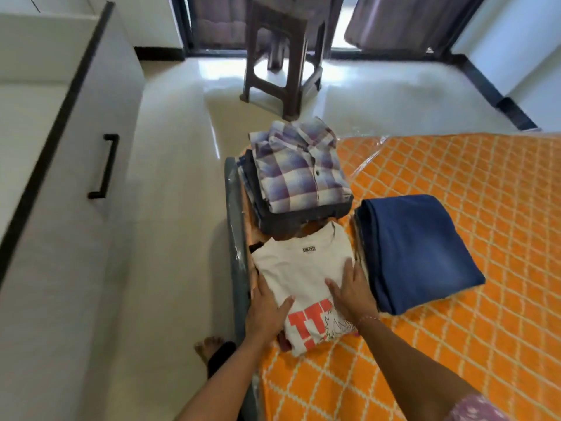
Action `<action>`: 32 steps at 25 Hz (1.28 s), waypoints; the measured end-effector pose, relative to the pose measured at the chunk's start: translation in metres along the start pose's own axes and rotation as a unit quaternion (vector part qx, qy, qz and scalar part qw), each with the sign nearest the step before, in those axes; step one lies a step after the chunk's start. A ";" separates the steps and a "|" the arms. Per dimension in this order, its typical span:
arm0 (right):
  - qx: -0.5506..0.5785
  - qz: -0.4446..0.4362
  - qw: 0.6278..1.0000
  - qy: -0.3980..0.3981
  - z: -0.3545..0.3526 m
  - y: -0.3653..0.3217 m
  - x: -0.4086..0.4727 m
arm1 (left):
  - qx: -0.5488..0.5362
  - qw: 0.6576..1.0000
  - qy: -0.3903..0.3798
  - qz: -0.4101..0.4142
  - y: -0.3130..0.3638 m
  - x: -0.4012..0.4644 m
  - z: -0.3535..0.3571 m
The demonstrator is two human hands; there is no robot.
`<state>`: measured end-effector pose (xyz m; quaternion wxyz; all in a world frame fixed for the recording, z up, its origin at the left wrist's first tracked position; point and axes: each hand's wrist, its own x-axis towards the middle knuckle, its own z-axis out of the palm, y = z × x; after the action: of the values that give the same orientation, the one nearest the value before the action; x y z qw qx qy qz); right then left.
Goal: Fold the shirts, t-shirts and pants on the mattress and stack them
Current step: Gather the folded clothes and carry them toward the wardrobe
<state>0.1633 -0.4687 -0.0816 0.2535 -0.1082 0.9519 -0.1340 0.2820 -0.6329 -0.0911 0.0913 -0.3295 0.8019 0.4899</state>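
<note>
A folded white t-shirt (299, 268) with a red print lies on top of a small pile at the left edge of the orange mattress (455, 344). My left hand (267, 308) rests flat on its left side, fingers running along the pile's edge. My right hand (352, 288) presses flat on its right side, fingers straight. Beyond it a folded purple checked shirt (300, 168) tops a stack of dark folded clothes (291, 220). Folded blue jeans (419, 250) lie to the right of the t-shirt.
A brown plastic stool (282, 59) stands on the glossy floor beyond the mattress. A white cabinet (60, 147) with a black handle runs along the left. My bare foot (209, 344) is on the floor beside the grey mattress edge (235, 232).
</note>
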 end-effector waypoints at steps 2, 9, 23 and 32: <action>0.086 0.043 0.995 -0.010 0.008 0.008 0.014 | -0.156 0.984 0.053 -0.071 0.002 0.009 0.018; 0.167 0.095 0.981 -0.010 0.004 0.014 0.038 | -0.267 0.949 0.083 -0.147 0.014 0.021 0.028; 0.376 -0.013 0.921 -0.105 -0.040 -0.119 -0.010 | -0.338 0.926 0.085 -0.144 0.035 -0.021 -0.153; 0.310 -0.237 0.911 -0.131 -0.159 -0.395 -0.062 | -0.495 0.837 0.222 -0.073 0.059 -0.080 -0.375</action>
<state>0.1890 -0.7919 0.2019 0.3574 -0.2633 0.7668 -0.4636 0.3726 -0.8967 0.1780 -0.2296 -0.4881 0.4248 0.7270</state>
